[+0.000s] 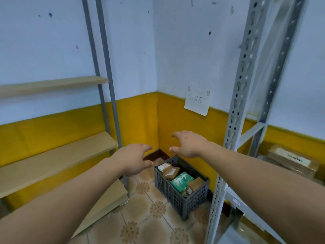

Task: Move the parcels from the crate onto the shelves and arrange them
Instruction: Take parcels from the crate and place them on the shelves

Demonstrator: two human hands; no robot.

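With my left hand [135, 158] and right hand [189, 144] spread and empty above the crate [177, 194] in the floor's corner, its loosely heaped parcels [181, 179] — mixed sizes — could slip if I grab carelessly.

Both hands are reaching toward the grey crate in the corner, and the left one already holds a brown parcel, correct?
Not quite: in the head view the left hand holds nothing, its fingers spread. It and the right hand do reach toward the grey crate in the corner; a brown parcel lies inside it.
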